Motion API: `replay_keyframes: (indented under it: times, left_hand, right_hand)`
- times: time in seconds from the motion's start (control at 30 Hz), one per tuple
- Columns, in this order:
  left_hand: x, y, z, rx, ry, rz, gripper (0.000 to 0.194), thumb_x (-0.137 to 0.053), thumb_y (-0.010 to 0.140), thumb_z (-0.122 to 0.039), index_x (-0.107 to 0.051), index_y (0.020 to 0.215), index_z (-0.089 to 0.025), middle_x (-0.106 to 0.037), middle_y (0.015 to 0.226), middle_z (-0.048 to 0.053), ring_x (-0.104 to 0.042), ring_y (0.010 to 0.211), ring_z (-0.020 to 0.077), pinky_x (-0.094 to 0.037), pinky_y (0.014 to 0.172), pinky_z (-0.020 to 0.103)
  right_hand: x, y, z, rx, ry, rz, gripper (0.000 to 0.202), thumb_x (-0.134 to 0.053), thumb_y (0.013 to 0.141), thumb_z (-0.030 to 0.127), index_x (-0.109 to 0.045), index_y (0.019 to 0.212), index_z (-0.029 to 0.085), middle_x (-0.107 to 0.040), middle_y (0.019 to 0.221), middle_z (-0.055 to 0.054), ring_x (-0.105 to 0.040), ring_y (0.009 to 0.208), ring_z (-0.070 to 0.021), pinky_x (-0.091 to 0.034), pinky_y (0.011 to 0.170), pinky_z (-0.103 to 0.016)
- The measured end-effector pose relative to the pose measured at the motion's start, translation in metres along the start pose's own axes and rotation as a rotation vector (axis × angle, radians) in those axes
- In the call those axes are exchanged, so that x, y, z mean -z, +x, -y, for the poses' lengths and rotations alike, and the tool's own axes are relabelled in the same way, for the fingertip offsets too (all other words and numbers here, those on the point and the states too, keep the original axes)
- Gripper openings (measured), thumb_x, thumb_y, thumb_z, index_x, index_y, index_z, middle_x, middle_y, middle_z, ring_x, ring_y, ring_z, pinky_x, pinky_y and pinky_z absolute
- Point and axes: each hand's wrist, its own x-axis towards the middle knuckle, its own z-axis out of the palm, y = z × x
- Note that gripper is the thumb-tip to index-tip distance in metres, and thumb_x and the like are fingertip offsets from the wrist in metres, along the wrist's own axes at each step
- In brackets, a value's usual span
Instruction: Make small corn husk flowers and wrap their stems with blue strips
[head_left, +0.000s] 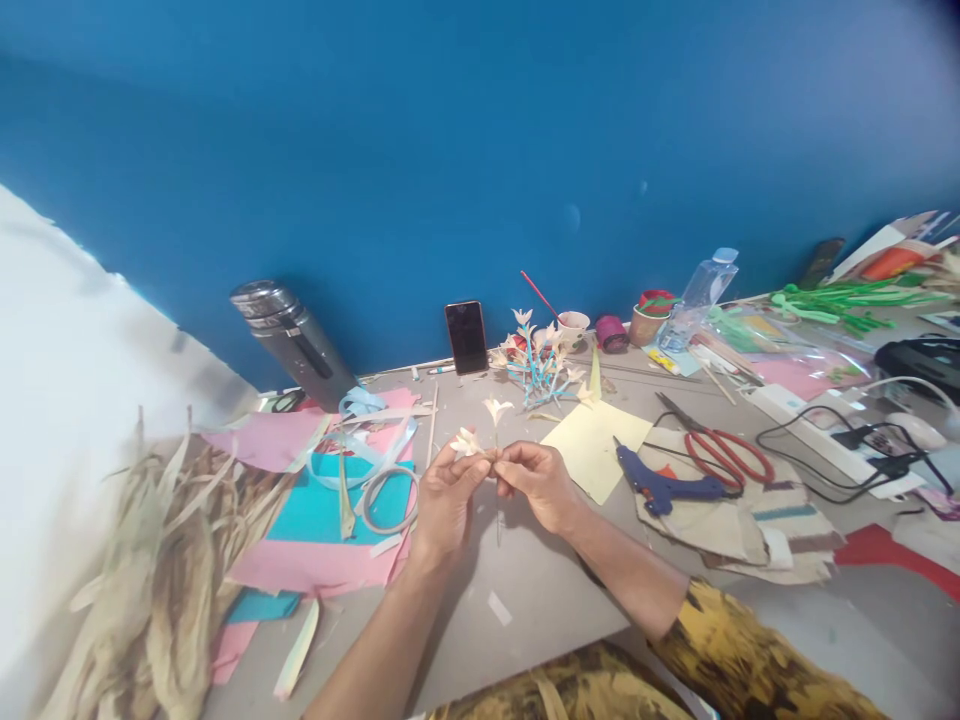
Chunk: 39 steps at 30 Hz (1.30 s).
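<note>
Two bare hands are meeting above the middle of a grey-beige counter [547,600] and are working on a small floral piece. The left hand [444,498] is keeping its grip closed in a pinch, thumb against fingers, and is holding a cream, pointed-petalled flower [466,443] that is leaning to the left beside its fingertips. The right hand [536,482] is likewise closing its grip, with thumb and fingers pinching a thin, dark, wire-like stem [499,525] just beside the left fingertips. The stem's lower end is pointing down below the hands, while a second, upright cream flower [496,410] is showing above them.

Beyond the hands, a cluster of cream flowers on bright blue stems [541,375] is standing near a black, rectangular phone [466,338], which is resting upright by the blue wall [420,160]. To the right, a pale yellow paper sheet [600,455] is lying flat near the right hand; farther right, a dark blue glue gun [667,490] and red-handled metal scissors [724,455] are lying at a folded beige cloth [724,528]. To the left, turquoise sheets [319,510] and pink sheets [315,568] are overlapping beside a heap of dry, tan, leaf-like strips [169,580]. A dark grey cylindrical flask [296,350] is standing behind them.
</note>
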Motion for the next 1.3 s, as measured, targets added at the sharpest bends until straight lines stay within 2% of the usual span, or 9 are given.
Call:
replay_keyframes:
  times: [0.13,0.2,0.27,0.33,0.53,0.7,0.87,1.13,1.3]
  left_hand:
    - [-0.002,-0.001,0.002,0.001,0.029,-0.078,0.061,-0.088,0.063,-0.025,-0.063,0.119,-0.018,-0.078,0.096,0.008,-0.071,0.082,0.0187,-0.053,0.080,0.032]
    - [-0.003,-0.002,0.003,0.006,0.046,-0.040,0.049,-0.086,0.067,-0.029,-0.067,0.111,-0.017,-0.077,0.102,0.010,-0.071,0.083,0.0197,-0.054,0.080,0.034]
    - [-0.002,-0.003,0.005,-0.003,0.079,0.018,0.033,-0.082,0.073,-0.035,-0.073,0.097,-0.015,-0.076,0.098,0.010,-0.069,0.081,0.0200,-0.054,0.079,0.035]
    - [-0.001,-0.004,0.008,-0.026,0.125,0.038,0.027,-0.078,0.077,-0.039,-0.076,0.087,-0.014,-0.075,0.090,0.009,-0.068,0.077,0.0195,-0.054,0.077,0.034]
    - [0.003,-0.007,0.013,-0.104,0.237,-0.028,0.026,-0.078,0.076,-0.038,-0.081,0.093,-0.018,-0.077,0.095,0.010,-0.069,0.087,0.0230,-0.053,0.086,0.037]
    - [-0.003,-0.011,0.008,-0.197,0.317,-0.055,0.013,-0.079,0.074,-0.031,-0.080,0.076,-0.018,-0.077,0.093,0.009,-0.067,0.096,0.0238,-0.051,0.088,0.032]
    - [-0.004,-0.010,0.011,-0.158,0.243,-0.041,0.013,-0.080,0.073,-0.030,-0.078,0.072,-0.017,-0.071,0.075,0.006,-0.065,0.081,0.0205,-0.051,0.073,0.029]
    - [-0.004,-0.008,0.014,-0.109,0.120,-0.020,0.021,-0.081,0.073,-0.034,-0.071,0.067,-0.016,-0.066,0.073,0.002,-0.058,0.064,0.0139,-0.049,0.064,0.028]
    - [-0.003,-0.009,0.012,-0.135,0.164,-0.087,0.021,-0.081,0.072,-0.036,-0.073,0.068,-0.017,-0.068,0.079,0.004,-0.062,0.075,0.0169,-0.050,0.067,0.027]
  right_hand:
    - [0.001,-0.002,0.002,0.044,-0.037,0.010,0.017,-0.075,0.066,0.033,-0.067,0.062,0.019,-0.064,0.049,0.001,-0.053,0.045,-0.0112,-0.047,0.050,-0.025]
    - [0.002,-0.003,0.002,0.063,-0.051,0.011,0.015,-0.075,0.067,0.032,-0.068,0.063,0.019,-0.064,0.050,0.001,-0.053,0.046,-0.0113,-0.047,0.051,-0.025]
    - [0.002,-0.003,0.002,0.074,-0.067,0.007,0.014,-0.074,0.067,0.031,-0.068,0.063,0.019,-0.064,0.050,0.002,-0.053,0.046,-0.0112,-0.046,0.051,-0.025]
    - [0.003,-0.003,0.002,0.081,-0.092,-0.001,0.014,-0.073,0.068,0.030,-0.068,0.063,0.019,-0.062,0.050,0.002,-0.052,0.045,-0.0110,-0.044,0.050,-0.025]
    - [0.004,-0.001,0.000,0.096,-0.169,-0.033,0.014,-0.069,0.069,0.030,-0.066,0.062,0.018,-0.057,0.047,0.004,-0.047,0.043,-0.0095,-0.039,0.047,-0.024]
    - [0.001,-0.003,0.003,0.073,-0.197,-0.046,0.014,-0.067,0.069,0.029,-0.063,0.060,0.019,-0.058,0.047,0.003,-0.049,0.044,-0.0106,-0.043,0.047,-0.023]
    - [0.000,-0.004,0.002,0.066,-0.171,-0.032,0.013,-0.066,0.071,0.029,-0.065,0.062,0.020,-0.062,0.051,0.002,-0.056,0.048,-0.0125,-0.048,0.050,-0.024]
    - [-0.002,-0.003,-0.002,0.035,-0.141,-0.008,0.017,-0.070,0.072,0.033,-0.064,0.067,0.019,-0.063,0.052,0.002,-0.055,0.047,-0.0118,-0.047,0.048,-0.024]
    - [-0.002,-0.004,0.001,0.045,-0.149,0.018,0.022,-0.071,0.074,0.038,-0.062,0.067,0.019,-0.063,0.052,0.003,-0.055,0.047,-0.0110,-0.047,0.050,-0.023]
